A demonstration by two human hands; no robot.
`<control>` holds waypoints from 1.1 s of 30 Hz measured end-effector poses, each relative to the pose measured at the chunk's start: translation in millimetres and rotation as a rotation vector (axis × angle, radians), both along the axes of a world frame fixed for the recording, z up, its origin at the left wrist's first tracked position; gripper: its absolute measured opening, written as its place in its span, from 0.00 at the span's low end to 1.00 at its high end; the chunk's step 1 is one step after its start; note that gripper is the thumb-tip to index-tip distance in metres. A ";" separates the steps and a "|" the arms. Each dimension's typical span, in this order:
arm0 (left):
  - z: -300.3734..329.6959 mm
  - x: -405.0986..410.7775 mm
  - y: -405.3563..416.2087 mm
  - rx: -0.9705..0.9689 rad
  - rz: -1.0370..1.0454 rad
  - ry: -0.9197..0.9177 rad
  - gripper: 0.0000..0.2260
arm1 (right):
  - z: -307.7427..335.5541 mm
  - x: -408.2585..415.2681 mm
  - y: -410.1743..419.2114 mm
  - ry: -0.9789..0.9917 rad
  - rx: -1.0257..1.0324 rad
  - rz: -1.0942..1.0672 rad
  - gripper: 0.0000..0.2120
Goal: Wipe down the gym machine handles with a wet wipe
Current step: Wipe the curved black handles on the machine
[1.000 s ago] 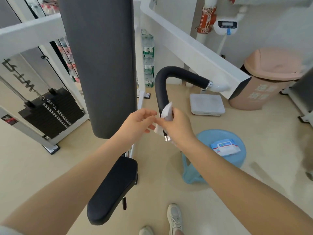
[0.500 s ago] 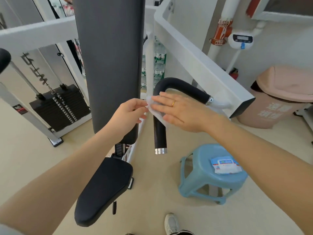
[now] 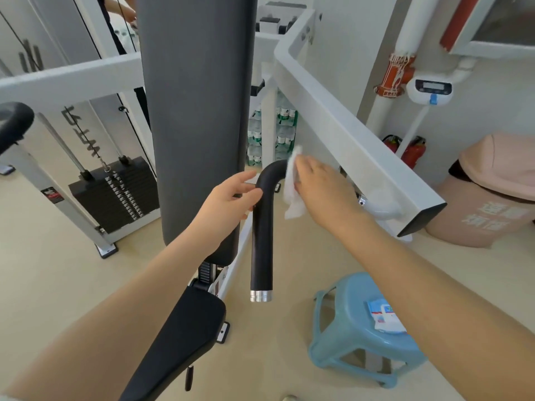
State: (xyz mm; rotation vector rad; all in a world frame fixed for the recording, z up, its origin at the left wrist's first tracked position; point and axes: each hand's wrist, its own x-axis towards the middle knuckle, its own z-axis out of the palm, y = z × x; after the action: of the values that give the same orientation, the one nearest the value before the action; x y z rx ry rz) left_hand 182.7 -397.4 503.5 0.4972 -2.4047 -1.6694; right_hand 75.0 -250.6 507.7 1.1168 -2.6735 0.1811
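Note:
A black curved machine handle with a silver end cap hangs down at the middle of the view. My right hand lies over the handle's upper bend and presses a white wet wipe against it; the wipe's loose end dangles below my palm. To the left of the bend, my left hand is open, with its fingertips touching the handle's left side. A pack of wet wipes lies on a blue plastic stool at the lower right.
The tall grey back pad stands just left of the handle, with the black seat below it. A white frame arm runs diagonally on the right. A weight stack is at the left, a pink bin at the right.
My right hand has carried the wipe from the handle's lower shaft up to its upper bend. My left hand has let go of the wipe and rests by the handle.

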 end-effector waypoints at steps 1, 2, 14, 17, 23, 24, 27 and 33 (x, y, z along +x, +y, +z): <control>0.2 -1.0 0.4 -0.021 -0.017 0.001 0.16 | -4.8 1.7 5.8 0.045 -0.017 -0.050 0.22; 0.4 -2.2 1.5 -0.031 -0.029 0.004 0.17 | -7.3 2.4 8.2 0.079 -0.019 -0.083 0.22; 5.8 -22.1 -0.3 -0.069 -0.069 -0.013 0.24 | -28.0 -2.8 39.8 0.150 0.001 -0.260 0.15; 7.2 -23.5 0.3 -0.055 -0.064 -0.012 0.24 | -24.6 -8.0 19.4 0.119 0.034 -0.230 0.14; 8.9 -25.0 -1.7 -0.027 -0.071 -0.011 0.23 | -34.5 -6.4 20.4 0.195 0.045 -0.259 0.15; 9.8 -25.7 -1.3 -0.018 -0.074 -0.012 0.23 | -37.9 -3.0 32.3 0.186 0.057 -0.303 0.14; 11.0 -27.2 0.4 -0.010 -0.053 -0.019 0.22 | -38.2 -7.8 41.1 0.241 0.013 -0.317 0.14; 6.4 -25.0 3.4 0.017 -0.012 -0.021 0.19 | -14.4 -19.0 4.6 0.390 0.017 -0.034 0.16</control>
State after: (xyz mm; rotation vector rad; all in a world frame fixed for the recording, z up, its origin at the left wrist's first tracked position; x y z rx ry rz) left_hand 157.7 -394.0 509.9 0.5059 -2.4152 -1.6989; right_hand 56.0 -246.0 493.3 0.9924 -2.3480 -0.0611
